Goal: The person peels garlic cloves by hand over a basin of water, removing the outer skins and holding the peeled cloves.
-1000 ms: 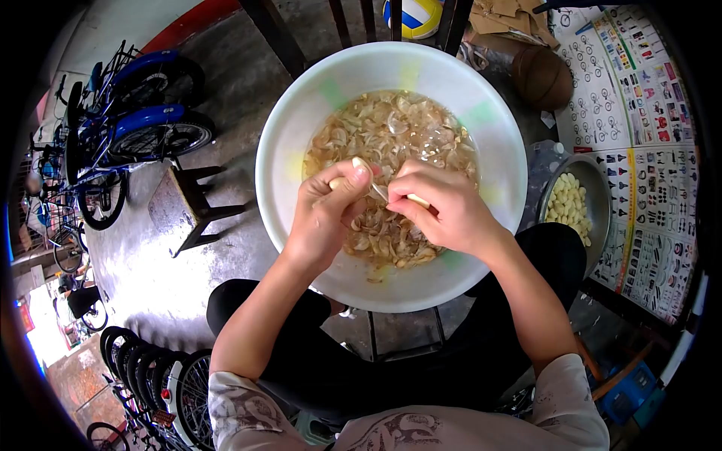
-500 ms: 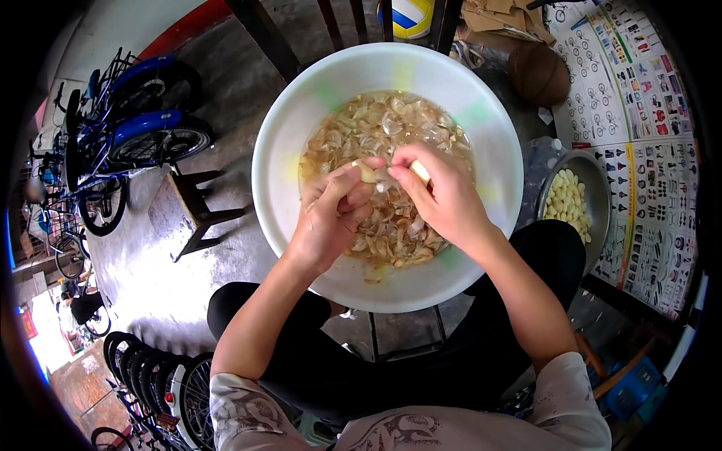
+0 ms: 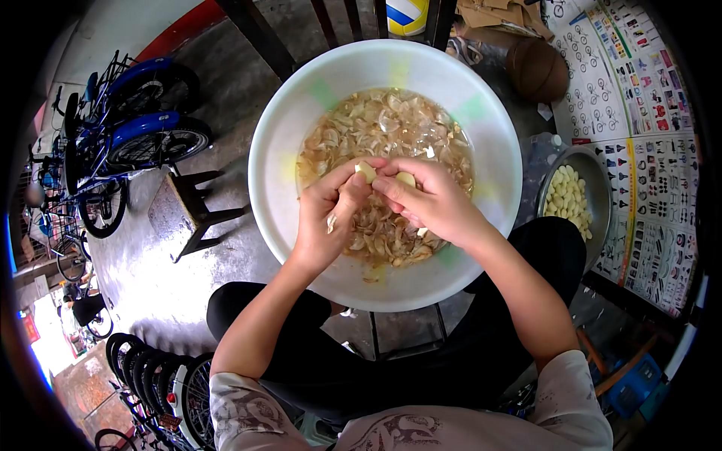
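A big white basin (image 3: 282,161) holds water with many thin brown garlic skins (image 3: 383,124) floating in it. Over its middle, my left hand (image 3: 329,207) pinches a pale garlic clove (image 3: 365,171) between thumb and forefinger, with a bit of skin stuck near the thumb's base. My right hand (image 3: 440,199) is closed beside it, fingertips touching those of the left. It grips a pale piece (image 3: 406,179), which looks like a small knife's handle or another clove; the fingers hide most of it. A metal bowl (image 3: 603,203) of peeled cloves (image 3: 567,197) stands to the right.
A small wooden stool (image 3: 184,210) and parked bicycles (image 3: 154,135) are on the left. Dark chair bars (image 3: 259,37) rise behind the basin. A ball (image 3: 408,15), cardboard (image 3: 504,16), a brown ball (image 3: 537,70) and a printed sheet (image 3: 639,180) lie beyond and to the right.
Both hands have come closer together over the basin. The left hand's clove has turned between its fingers, and the right hand has lowered its fingertips beside it.
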Demonstrator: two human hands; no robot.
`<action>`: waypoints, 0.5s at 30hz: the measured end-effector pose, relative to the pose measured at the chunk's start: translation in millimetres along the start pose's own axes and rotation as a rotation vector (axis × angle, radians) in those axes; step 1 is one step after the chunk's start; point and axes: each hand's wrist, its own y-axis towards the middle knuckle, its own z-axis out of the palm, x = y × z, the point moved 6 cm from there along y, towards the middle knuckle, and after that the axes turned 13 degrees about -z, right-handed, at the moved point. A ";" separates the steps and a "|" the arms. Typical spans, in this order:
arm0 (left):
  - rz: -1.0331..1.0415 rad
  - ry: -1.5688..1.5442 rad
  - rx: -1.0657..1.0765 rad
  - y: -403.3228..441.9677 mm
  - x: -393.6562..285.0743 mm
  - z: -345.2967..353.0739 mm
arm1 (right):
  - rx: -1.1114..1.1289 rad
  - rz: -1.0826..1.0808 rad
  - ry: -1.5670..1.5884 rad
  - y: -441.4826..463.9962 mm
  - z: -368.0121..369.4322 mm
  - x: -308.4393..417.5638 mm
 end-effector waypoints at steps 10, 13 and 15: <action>-0.014 -0.035 0.057 3.7 3.3 -7.3 | -0.052 0.015 0.159 -1.0 -2.1 -5.2; -0.113 0.021 0.056 3.8 10.4 -11.1 | -0.076 -0.041 0.087 0.5 -4.4 -10.5; -0.130 0.054 0.009 4.2 11.7 -13.0 | -0.078 -0.074 0.061 0.6 -4.2 -9.3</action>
